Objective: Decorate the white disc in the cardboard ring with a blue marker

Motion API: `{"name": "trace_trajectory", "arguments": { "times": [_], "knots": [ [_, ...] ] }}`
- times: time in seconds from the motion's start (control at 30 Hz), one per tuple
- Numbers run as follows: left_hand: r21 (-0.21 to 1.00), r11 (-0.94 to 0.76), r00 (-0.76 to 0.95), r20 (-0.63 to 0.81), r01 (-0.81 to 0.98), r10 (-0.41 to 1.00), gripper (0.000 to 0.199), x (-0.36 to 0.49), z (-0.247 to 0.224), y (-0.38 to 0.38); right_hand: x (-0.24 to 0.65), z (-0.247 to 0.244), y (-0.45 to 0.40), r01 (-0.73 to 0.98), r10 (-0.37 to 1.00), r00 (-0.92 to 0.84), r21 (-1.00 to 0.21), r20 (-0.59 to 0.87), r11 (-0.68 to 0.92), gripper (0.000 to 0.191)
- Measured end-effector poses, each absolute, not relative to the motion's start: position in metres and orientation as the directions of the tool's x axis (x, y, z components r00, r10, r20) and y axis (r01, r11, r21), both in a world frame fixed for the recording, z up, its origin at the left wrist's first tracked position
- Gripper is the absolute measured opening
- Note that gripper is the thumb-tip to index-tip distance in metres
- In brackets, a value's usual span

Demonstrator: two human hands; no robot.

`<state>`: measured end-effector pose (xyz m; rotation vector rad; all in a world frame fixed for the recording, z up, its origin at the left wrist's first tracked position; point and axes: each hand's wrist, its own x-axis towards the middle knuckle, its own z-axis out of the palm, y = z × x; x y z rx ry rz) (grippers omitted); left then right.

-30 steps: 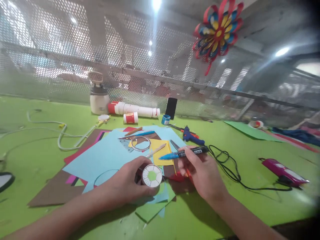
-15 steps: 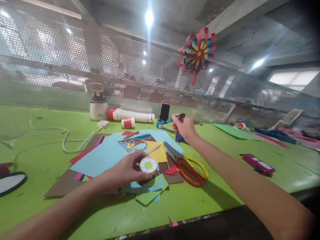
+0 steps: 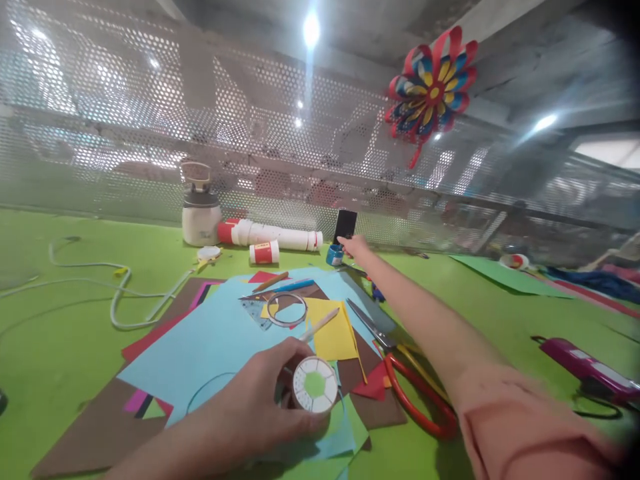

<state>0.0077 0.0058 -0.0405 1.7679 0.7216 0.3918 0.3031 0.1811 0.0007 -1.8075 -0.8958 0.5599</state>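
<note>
My left hand (image 3: 270, 400) is closed round a round white piece with a green centre (image 3: 314, 384), its segmented face turned up towards me, above the papers. At the far side of the table, my right hand (image 3: 354, 245) reaches out with one finger stretched to the lower part of an upright black phone (image 3: 346, 225); its other fingers are hard to see. Just left of that hand sits a small blue jar (image 3: 334, 255). Between the hands lie large scissors (image 3: 415, 393), a yellow paper (image 3: 333, 333), a metal ring (image 3: 273, 310) and a whitish pencil (image 3: 320, 325).
Light blue sheets (image 3: 190, 360) overlap brown board (image 3: 75, 420). Behind them are a red-and-white cup (image 3: 265, 253), a white tube (image 3: 280, 235) and a white sprayer bottle (image 3: 201, 223). A purple glue gun (image 3: 583, 367) lies right, a white cable (image 3: 116, 300) left. A mesh screen stands behind.
My right hand has come to the phone, and the dark marker it held is no longer visible. My left hand still holds the round piece. The view has shifted closer.
</note>
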Motion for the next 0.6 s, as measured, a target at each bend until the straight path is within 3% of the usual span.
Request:
{"name": "trace_trajectory", "arguments": {
  "times": [0.17,0.33,0.4,0.5,0.57,0.6],
  "knots": [
    [0.957,-0.174,0.752,-0.063,0.232,0.656,0.039,0.007,-0.045,0.005,0.309,0.011,0.155,0.432,0.812,0.576,-0.879,0.097,-0.201,0.036],
    [0.978,-0.193,0.641,0.100,0.077,0.761,0.047,0.009,-0.045,0.017,0.283,0.036,0.084,0.607,0.836,0.414,-0.793,0.360,0.041,0.034],
    [0.971,-0.233,0.567,0.164,0.050,0.807,0.050,0.009,-0.042,0.027,0.248,0.035,0.043,0.663,0.846,0.251,-0.720,0.470,0.204,0.028],
    [0.948,-0.309,0.452,0.243,0.079,0.859,0.054,0.006,-0.032,0.048,0.171,0.018,-0.019,0.662,0.806,-0.131,-0.554,0.577,0.504,0.010],
    [0.919,-0.368,0.382,0.292,0.143,0.877,0.056,0.004,-0.019,0.066,0.116,0.002,-0.052,0.577,0.694,-0.407,-0.422,0.594,0.699,0.011],
    [0.896,-0.401,0.347,0.321,0.192,0.881,0.055,0.003,-0.012,0.075,0.092,-0.004,-0.064,0.532,0.560,-0.576,-0.247,0.596,0.810,0.017]
  ]
}}
